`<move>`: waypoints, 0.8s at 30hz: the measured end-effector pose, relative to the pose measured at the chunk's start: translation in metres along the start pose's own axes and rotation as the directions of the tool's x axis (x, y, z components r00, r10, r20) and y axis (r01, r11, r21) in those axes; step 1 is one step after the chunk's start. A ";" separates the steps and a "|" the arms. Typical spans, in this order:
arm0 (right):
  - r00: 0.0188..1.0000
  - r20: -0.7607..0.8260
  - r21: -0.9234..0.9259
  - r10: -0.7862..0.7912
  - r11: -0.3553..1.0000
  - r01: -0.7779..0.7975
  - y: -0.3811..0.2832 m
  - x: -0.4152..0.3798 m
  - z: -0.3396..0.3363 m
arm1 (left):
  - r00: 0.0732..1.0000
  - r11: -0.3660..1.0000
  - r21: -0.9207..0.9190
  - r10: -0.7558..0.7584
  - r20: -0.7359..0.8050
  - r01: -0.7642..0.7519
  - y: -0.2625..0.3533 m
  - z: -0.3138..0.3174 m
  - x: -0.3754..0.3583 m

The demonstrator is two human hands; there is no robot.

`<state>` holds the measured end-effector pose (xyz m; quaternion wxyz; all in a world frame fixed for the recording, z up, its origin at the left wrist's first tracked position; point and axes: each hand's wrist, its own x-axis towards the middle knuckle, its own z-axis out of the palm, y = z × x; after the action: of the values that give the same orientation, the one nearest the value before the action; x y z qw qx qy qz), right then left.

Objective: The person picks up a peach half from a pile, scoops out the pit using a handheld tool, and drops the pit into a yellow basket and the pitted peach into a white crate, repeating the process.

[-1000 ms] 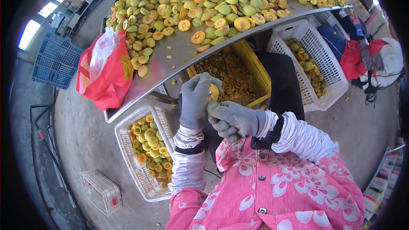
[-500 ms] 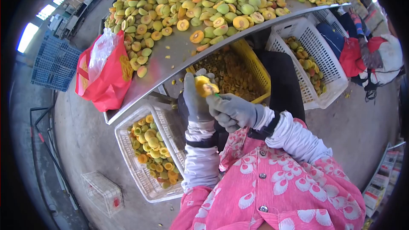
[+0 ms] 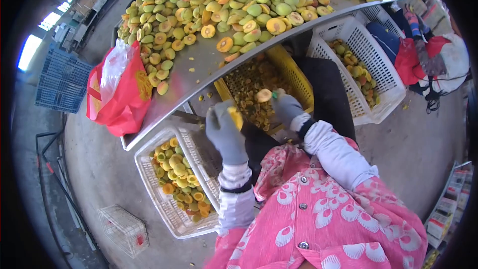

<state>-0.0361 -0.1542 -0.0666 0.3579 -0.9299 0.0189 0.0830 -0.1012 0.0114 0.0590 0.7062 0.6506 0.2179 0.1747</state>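
My left hand [image 3: 223,132], in a grey glove, is closed round a yellow peach half [image 3: 235,118] near the inner rim of the white crate. My right hand [image 3: 289,109], gloved too, is over the yellow crate [image 3: 305,82], closed on a small tool with a green part [image 3: 274,95] showing at the fingertips. Most of this tool is hidden by the glove. Just off its end is a pale brownish round piece [image 3: 263,95], overlapping the crate's load of pits and scraps [image 3: 252,108] in this view.
A metal table [image 3: 185,77] carries a heap of halved peaches [image 3: 239,5] and a red bag [image 3: 119,94]. Hollowed halves fill part of a white crate [image 3: 178,229] at left. Another white crate [image 3: 392,89] stands at right, near a co-worker's gloved arm [image 3: 432,62].
My hands have moved apart: the left one drew slightly left and down with the peach half, the right one went up and right over the yellow crate. A pale piece now shows beside the tool.
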 end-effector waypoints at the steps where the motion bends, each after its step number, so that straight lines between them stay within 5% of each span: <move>1: 0.999 0.024 -0.073 0.041 0.997 -0.039 0.012 0.002 0.002 | 0.921 0.901 0.189 0.382 0.080 -0.390 -0.021 -0.026 0.006; 2: 0.995 0.052 -0.155 0.085 0.985 -0.076 0.021 0.002 0.002 | 0.911 0.838 0.380 0.412 0.028 -0.391 -0.014 -0.046 0.004; 3: 0.982 0.123 -0.090 0.143 0.987 -0.133 0.022 -0.005 -0.008 | 0.783 0.487 0.692 0.595 0.183 -0.532 -0.018 -0.078 0.008; 4: 0.980 0.124 -0.086 0.152 0.986 -0.142 0.033 -0.006 0.000 | 0.942 0.870 0.493 0.171 -0.288 -0.007 -0.029 -0.105 0.024; 5: 0.993 0.088 -0.034 0.076 0.997 -0.074 0.048 -0.003 0.015 | 0.873 0.589 0.797 0.449 -0.190 -0.129 -0.052 -0.143 0.038; 6: 0.998 0.056 0.012 0.001 1.000 -0.002 0.057 -0.002 0.025 | 0.790 0.499 0.849 0.585 -0.184 -0.172 -0.042 -0.151 0.042; 8: 0.979 0.175 0.054 0.105 0.992 -0.116 0.007 -0.014 -0.014 | 0.719 0.431 0.872 0.679 -0.146 -0.231 -0.011 -0.129 0.052; 10: 0.957 0.282 0.248 0.068 0.959 -0.141 -0.006 -0.012 -0.021 | 0.925 0.841 0.447 0.373 -0.072 -0.304 0.005 -0.093 0.084; 11: 0.958 0.282 0.264 0.043 0.957 -0.121 -0.002 -0.009 -0.018 | 0.938 0.817 0.477 0.345 0.044 -0.323 0.006 -0.070 0.109; 14: 0.982 0.180 0.353 0.064 0.927 -0.125 0.016 -0.007 -0.008 | 0.886 0.726 0.515 0.311 0.345 -0.456 -0.019 0.005 0.204; 16: 0.985 0.146 0.349 0.087 0.928 -0.133 0.036 -0.002 0.002 | 0.888 0.579 0.699 0.099 0.450 -0.419 -0.020 0.058 0.254; 17: 0.937 0.271 0.390 0.221 0.864 -0.317 0.030 -0.002 -0.010 | 0.883 0.576 0.699 0.093 0.460 -0.424 -0.026 0.081 0.278; 19: 0.822 0.420 0.390 0.385 0.742 -0.546 0.011 0.000 -0.039 | 0.857 0.148 0.889 -0.236 0.457 -0.434 -0.042 0.113 0.310; 20: 0.817 0.419 0.392 0.395 0.733 -0.556 0.015 0.004 -0.037 | 0.851 0.147 0.885 -0.244 0.466 -0.442 -0.047 0.117 0.310; 22: 0.945 0.275 0.590 0.179 0.745 -0.312 0.022 0.008 -0.034 | 0.888 0.550 0.774 -0.120 0.444 -0.313 -0.044 0.119 0.298; 24: 0.980 0.176 0.554 0.088 0.815 -0.172 0.012 0.017 -0.035 | 0.886 0.681 0.710 -0.201 0.419 -0.181 -0.065 0.106 0.314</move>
<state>-0.0153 -0.1861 -0.0522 0.6114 -0.7699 0.0806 0.1640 0.2182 0.0821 -0.0247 0.4184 0.8983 0.0975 -0.0919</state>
